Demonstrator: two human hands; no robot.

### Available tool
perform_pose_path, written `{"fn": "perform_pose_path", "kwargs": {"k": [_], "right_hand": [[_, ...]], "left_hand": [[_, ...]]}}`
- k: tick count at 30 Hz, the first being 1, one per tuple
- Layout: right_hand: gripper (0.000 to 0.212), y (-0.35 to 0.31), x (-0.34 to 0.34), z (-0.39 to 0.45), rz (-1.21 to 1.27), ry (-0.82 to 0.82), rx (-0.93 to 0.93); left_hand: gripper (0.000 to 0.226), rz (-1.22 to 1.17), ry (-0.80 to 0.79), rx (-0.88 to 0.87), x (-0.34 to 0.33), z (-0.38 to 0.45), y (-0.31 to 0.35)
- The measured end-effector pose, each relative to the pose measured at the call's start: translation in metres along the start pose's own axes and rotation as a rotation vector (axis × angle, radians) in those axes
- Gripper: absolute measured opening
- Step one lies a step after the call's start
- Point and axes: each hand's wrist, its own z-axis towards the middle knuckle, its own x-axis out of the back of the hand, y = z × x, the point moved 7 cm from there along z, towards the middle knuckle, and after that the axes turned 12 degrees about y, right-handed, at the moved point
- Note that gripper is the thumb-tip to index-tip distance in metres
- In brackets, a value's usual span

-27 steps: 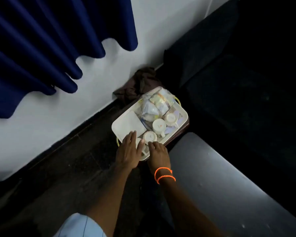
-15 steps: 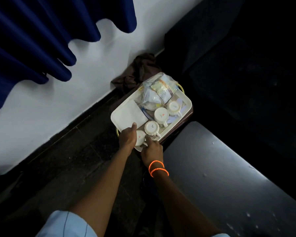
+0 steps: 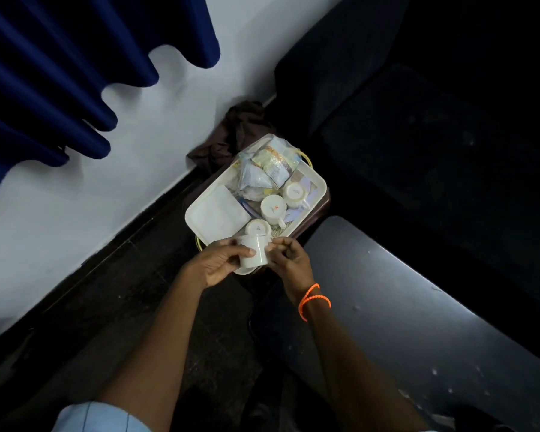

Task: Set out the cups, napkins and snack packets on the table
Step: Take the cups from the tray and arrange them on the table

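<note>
A white tray rests on a low dark stand by the wall. On it lie a white napkin stack, clear-wrapped snack packets and three upturned white cups. Just above the tray's near edge, a fourth white cup is held tilted on its side between both hands. My left hand grips its body from the left. My right hand, with orange bands at the wrist, pinches its right side.
A dark grey table top stretches from the tray's right toward the lower right. A brown cloth bundle lies against the white wall behind the tray. Dark seating fills the upper right. Blue curtains hang at upper left.
Both hands were resting on the nearest cup on the tray. They have lifted it off the tray, toward me, and tipped it on its side.
</note>
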Motion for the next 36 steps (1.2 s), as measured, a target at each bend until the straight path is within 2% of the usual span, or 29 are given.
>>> {"fn": "perform_pose_path", "kwargs": {"k": [5,7,9,14,17,20,22,28,36], "right_hand": [[0.077,-0.008,0.054,0.008,-0.107,-0.01,0.051],[0.087,-0.007,0.078,0.008,-0.217,-0.067,0.076],[0.085,-0.005,0.106,0.007,-0.379,-0.072,0.135],[0.077,0.011,0.189,-0.004,-0.675,0.169,0.19],[0.068,0.025,0.235,-0.019,-0.693,0.312,0.216],[0.059,0.039,0.271,-0.037,-0.65,0.493,0.241],[0.054,0.047,0.287,-0.048,-0.653,0.59,0.251],[0.055,0.072,0.316,-0.076,-0.622,0.711,0.194],[0.063,0.088,0.335,-0.088,-0.608,0.771,0.15]], "left_hand": [[0.082,0.217,-0.074,-0.016,-0.043,-0.001,-0.017],[0.084,0.352,-0.109,-0.066,-0.07,-0.002,-0.026],[0.083,0.478,-0.129,-0.115,-0.098,0.001,-0.04],[0.08,0.737,-0.202,-0.207,-0.166,0.017,-0.093],[0.073,0.839,-0.24,-0.306,-0.204,0.024,-0.128],[0.06,0.929,-0.196,-0.476,-0.232,0.026,-0.158],[0.053,0.958,-0.164,-0.53,-0.243,0.027,-0.175],[0.032,0.999,-0.087,-0.427,-0.255,0.029,-0.216],[0.032,1.047,-0.133,-0.368,-0.265,0.03,-0.242]]}}
